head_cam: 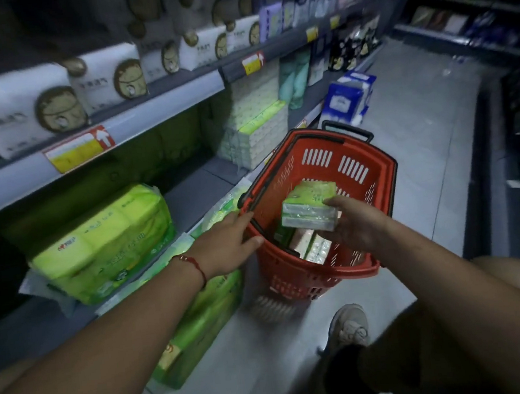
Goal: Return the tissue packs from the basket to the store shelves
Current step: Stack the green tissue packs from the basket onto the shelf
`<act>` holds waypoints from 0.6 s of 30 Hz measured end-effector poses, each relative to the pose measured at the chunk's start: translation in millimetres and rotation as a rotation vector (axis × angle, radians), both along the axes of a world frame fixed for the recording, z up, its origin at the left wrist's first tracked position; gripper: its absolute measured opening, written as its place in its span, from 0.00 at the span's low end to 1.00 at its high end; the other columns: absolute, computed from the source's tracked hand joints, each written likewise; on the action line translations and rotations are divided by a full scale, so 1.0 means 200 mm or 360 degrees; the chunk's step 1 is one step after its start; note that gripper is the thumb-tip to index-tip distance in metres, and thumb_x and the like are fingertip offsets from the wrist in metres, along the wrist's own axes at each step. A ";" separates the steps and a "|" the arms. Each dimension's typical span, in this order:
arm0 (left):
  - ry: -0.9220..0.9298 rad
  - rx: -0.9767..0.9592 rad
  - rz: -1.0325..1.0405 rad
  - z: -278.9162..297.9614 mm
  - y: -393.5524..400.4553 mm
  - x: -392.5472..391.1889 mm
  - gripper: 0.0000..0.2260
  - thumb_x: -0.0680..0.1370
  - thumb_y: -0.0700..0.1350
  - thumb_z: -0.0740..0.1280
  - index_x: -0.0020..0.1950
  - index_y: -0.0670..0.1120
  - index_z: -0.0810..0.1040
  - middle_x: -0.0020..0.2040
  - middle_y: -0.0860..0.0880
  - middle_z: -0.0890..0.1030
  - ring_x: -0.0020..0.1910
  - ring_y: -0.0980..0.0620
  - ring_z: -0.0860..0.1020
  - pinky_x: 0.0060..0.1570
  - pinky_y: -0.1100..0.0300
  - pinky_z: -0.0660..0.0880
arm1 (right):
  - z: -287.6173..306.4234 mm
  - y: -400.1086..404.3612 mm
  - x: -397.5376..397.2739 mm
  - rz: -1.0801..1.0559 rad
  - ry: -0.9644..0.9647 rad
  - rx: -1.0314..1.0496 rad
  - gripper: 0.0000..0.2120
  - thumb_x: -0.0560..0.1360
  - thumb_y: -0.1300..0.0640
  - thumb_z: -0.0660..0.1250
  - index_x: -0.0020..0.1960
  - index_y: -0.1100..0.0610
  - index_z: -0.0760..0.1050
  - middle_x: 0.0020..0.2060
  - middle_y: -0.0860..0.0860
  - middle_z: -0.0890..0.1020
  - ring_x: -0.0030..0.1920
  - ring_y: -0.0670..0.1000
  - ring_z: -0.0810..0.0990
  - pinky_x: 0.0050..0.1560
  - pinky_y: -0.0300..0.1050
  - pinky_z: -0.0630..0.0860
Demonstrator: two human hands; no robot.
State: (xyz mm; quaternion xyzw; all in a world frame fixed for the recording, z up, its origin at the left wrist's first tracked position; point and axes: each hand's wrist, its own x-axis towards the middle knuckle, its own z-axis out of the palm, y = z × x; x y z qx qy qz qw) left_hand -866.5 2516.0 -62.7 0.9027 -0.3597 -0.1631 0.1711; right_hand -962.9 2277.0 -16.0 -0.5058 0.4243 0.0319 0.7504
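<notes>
— Tissue packs: how many are shelved?
— Cannot tell. Left hand rests straight-fingered on the red plastic basket rim; right hand grips a green-wrapped tissue pack above it. More packs remain inside.

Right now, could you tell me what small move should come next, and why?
Probably lift the green tissue pack clear of the red basket toward the shelf: the right hand grips it above the basket, while the left hand rests on the rim.
</notes>
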 end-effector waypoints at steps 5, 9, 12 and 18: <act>0.0010 -0.0219 -0.0039 0.12 0.13 -0.11 0.36 0.78 0.66 0.59 0.81 0.56 0.47 0.79 0.48 0.62 0.75 0.47 0.65 0.69 0.50 0.68 | 0.18 0.21 -0.15 0.0195 -0.0163 -0.0123 0.16 0.79 0.59 0.65 0.65 0.61 0.72 0.63 0.63 0.78 0.61 0.62 0.80 0.51 0.51 0.81; 0.0003 -0.0426 -0.0065 0.25 0.26 -0.24 0.41 0.77 0.64 0.64 0.80 0.60 0.41 0.76 0.52 0.66 0.67 0.48 0.73 0.57 0.56 0.75 | 0.33 0.40 -0.24 0.0412 -0.0268 -0.0293 0.17 0.80 0.59 0.64 0.67 0.62 0.71 0.62 0.62 0.79 0.60 0.62 0.80 0.53 0.51 0.81; 0.0086 -0.0576 0.0017 0.31 0.38 -0.32 0.41 0.77 0.63 0.66 0.80 0.61 0.43 0.72 0.56 0.71 0.60 0.54 0.77 0.49 0.63 0.72 | 0.40 0.53 -0.27 0.0535 -0.0304 -0.0311 0.15 0.80 0.60 0.64 0.66 0.60 0.73 0.60 0.61 0.81 0.57 0.61 0.82 0.51 0.51 0.82; 0.0183 -0.0716 0.0226 0.34 0.61 -0.41 0.36 0.76 0.59 0.69 0.79 0.62 0.54 0.74 0.55 0.70 0.66 0.52 0.75 0.60 0.58 0.74 | 0.39 0.74 -0.20 0.0842 -0.0326 -0.0323 0.13 0.81 0.59 0.62 0.65 0.58 0.73 0.59 0.60 0.81 0.58 0.61 0.82 0.56 0.53 0.81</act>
